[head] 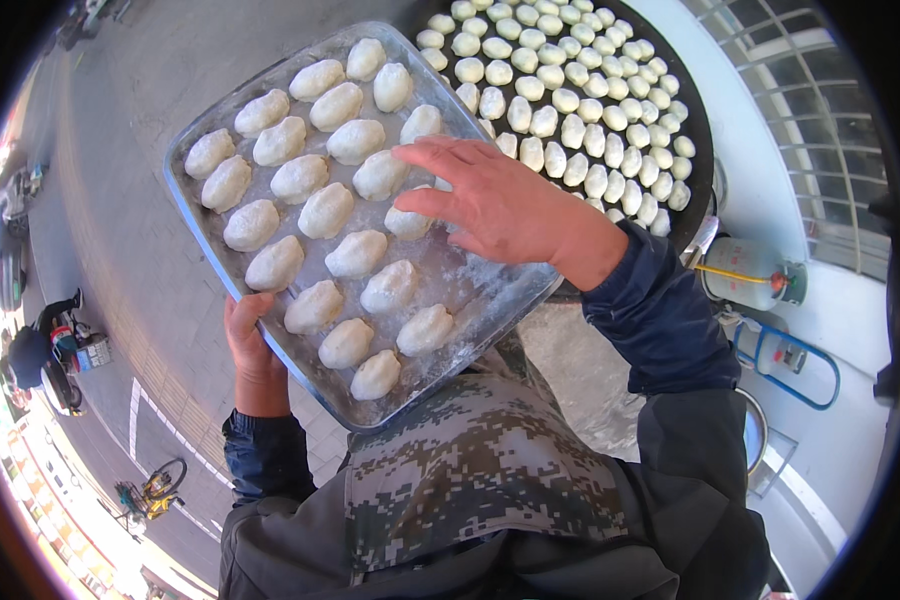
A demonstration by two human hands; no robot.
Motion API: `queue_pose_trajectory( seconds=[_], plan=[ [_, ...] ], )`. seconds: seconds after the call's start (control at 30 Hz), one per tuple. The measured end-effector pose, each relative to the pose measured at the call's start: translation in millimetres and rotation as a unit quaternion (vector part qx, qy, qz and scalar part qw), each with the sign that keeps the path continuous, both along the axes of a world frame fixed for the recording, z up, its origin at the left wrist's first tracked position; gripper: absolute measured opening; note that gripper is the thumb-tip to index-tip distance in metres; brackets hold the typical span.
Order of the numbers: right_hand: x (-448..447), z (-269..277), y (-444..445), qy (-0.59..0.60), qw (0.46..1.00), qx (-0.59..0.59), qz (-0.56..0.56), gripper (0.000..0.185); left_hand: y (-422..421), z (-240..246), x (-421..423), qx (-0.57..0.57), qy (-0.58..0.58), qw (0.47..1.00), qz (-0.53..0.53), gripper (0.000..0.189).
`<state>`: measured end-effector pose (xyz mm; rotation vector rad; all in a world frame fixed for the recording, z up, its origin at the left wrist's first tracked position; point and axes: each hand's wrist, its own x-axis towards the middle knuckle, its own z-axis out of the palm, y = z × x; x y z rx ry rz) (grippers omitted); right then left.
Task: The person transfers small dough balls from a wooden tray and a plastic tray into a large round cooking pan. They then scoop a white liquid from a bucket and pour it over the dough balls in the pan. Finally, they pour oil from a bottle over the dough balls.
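Note:
My left hand (251,341) grips the near left rim of a metal tray (487,289), with the thumb over the edge. The tray is held tilted in front of me and bears loose flour. Several rows of floured, oval dough pieces (326,211) lie on it. Above the tray's right part is my right hand (487,199), back upward, fingers spread towards the dough pieces. Its fingertips are close to or on a dough piece (381,175); another shows partly between the fingers. Whether they grip one is hidden by the hand.
A large round dark pan (701,150) with many dough pieces stands beyond my right arm. A gas cylinder (750,274) with a yellow hose and a blue-framed hand cart (787,360) stand by the white wall. Leftward are a bicycle (157,487) and a person (34,356) on a scooter.

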<state>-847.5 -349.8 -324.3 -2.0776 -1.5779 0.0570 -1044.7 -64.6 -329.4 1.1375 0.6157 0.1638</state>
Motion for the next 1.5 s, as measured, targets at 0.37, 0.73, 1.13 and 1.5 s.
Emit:
queue_pose_trajectory(
  seconds=[0.37, 0.73, 1.13, 1.5],
  plan=[
    [-23.1, -35.2, 1.4, 0.124, 0.987, 0.083, -0.060, 0.028, -30.2, -15.0, -45.6, -0.027, 0.068, 0.995, 0.069, 0.064],
    [17.6, -149.7, -129.4, 0.294, 0.856, -0.216, -0.366, 0.057, -34.7, 8.2, -123.2, -0.027, 0.118, 0.959, 0.258, 0.068],
    [-11.2, -119.8, -108.2, 0.213, 0.932, -0.098, -0.276, 0.025, -151.3, 88.8, -259.7, -0.007, 0.085, 0.926, 0.367, 0.065],
    [-47.9, -169.0, -160.6, 0.279, 0.929, -0.160, -0.183, 0.032, -242.1, 59.9, -300.6, -0.004, 0.072, 0.919, 0.388, 0.063]
  ],
)
